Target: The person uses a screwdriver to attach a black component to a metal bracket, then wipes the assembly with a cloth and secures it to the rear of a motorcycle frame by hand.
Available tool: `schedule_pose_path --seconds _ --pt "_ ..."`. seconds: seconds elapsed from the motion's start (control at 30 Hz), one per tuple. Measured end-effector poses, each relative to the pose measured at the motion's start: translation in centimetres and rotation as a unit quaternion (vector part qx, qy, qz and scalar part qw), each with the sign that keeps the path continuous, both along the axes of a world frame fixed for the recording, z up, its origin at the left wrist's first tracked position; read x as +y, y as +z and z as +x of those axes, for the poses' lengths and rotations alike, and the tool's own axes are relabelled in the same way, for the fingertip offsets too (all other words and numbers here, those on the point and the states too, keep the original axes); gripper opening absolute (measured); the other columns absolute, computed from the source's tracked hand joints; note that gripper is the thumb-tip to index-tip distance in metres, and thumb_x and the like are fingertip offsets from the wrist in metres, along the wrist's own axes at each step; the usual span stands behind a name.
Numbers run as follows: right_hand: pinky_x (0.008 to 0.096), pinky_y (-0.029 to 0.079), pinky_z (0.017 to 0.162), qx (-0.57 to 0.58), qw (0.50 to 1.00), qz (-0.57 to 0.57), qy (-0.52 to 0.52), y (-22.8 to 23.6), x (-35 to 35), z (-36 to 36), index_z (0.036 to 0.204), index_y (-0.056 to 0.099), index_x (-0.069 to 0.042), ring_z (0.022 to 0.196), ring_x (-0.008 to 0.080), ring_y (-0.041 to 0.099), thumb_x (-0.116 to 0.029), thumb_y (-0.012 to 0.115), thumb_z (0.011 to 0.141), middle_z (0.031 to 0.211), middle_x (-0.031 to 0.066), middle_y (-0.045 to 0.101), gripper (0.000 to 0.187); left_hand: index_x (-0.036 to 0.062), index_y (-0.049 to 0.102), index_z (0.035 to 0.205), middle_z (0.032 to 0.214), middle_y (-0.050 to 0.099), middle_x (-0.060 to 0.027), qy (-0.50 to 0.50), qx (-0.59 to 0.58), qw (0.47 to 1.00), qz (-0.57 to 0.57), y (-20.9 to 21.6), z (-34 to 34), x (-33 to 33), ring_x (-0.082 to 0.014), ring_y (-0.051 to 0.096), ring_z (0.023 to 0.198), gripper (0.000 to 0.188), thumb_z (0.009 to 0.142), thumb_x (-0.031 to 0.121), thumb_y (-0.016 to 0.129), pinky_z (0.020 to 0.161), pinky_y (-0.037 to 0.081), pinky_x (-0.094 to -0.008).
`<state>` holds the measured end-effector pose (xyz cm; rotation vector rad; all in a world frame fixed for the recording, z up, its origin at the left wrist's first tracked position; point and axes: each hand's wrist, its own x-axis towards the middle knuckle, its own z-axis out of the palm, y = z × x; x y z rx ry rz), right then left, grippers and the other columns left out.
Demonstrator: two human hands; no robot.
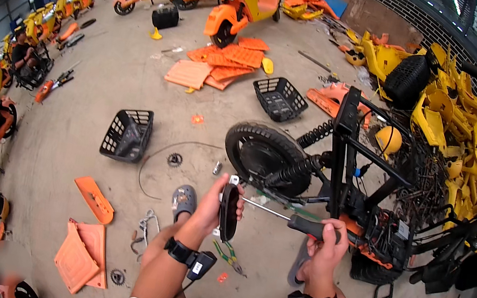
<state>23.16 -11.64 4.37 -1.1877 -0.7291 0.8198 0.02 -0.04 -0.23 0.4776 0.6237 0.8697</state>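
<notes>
My left hand (214, 203) is closed around a long black oval part (229, 217) with pale metal tabs at its ends, held upright before me; its exact kind I cannot tell. In my right hand (326, 246) is a screwdriver (306, 226) with a dark handle, gripped by that handle. Its shaft points left, and the tip end reaches the oval part beside my left fingers; whether it touches a screw there is hidden. Just beyond both hands stands a stripped scooter frame (341, 166) with its black-tyred wheel (262, 160). Green-handled pliers (229, 257) lie on the floor below.
Two black baskets (127, 136) (279, 100) sit on the floor ahead. Orange panels (82, 259) lie left, with more (228, 62) farther off. A yellow scrap pile (434, 112) fills the right. Scooters (237, 3) stand behind; a seated person (24, 53) is far left.
</notes>
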Motion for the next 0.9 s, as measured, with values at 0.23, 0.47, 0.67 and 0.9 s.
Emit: schedule_pose_path --seconds 0.23,0.47,0.67,0.9 --pt "0.0183 0.038 0.042 -0.068 0.996 0.048 0.027 -0.6 -1.4 -0.7 0.100 0.055 -0.002 0.051 0.0079 0.054 -0.020 0.059 0.093 0.074 0.0087 0.061 0.019 0.0058 0.056 0.090 0.067 0.056 -0.0085 -0.018 0.016 1.000 0.005 0.4 0.6 0.0 -0.0213 0.055 0.063 0.053 0.099 0.053 0.034 0.057 0.049 -0.0350" --pt "0.0186 0.039 0.043 -0.076 0.996 0.031 0.041 -0.9 -1.1 -1.3 0.101 0.054 -0.002 0.053 0.0080 0.055 -0.017 0.059 0.093 0.075 0.0091 0.062 0.018 0.0063 0.057 0.089 0.068 0.058 -0.0072 -0.026 0.010 1.000 0.001 -0.3 0.7 0.0 -0.0190 0.056 0.058 0.051 0.099 0.053 0.037 0.055 0.049 -0.0322" --pt "0.0191 0.041 0.045 -0.075 0.994 0.033 0.070 -1.1 -1.1 -0.9 0.101 0.053 -0.002 0.055 0.0085 0.056 -0.014 0.059 0.092 0.079 0.0099 0.063 0.016 0.0054 0.056 0.087 0.067 0.057 -0.0082 -0.025 0.028 0.999 -0.005 0.2 0.4 0.0 -0.0200 0.055 0.061 0.051 0.099 0.051 0.036 0.056 0.049 -0.0337" --pt "0.0203 0.045 0.050 -0.165 0.976 0.053 0.133 -1.5 -0.9 0.2 0.103 0.055 0.000 0.059 0.0087 0.058 -0.011 0.061 0.091 0.084 0.0121 0.066 0.017 0.0043 0.055 0.086 0.066 0.056 -0.0081 -0.028 0.077 0.997 -0.002 0.0 -0.1 0.2 -0.0199 0.054 0.062 0.049 0.099 0.047 0.034 0.057 0.049 -0.0334"
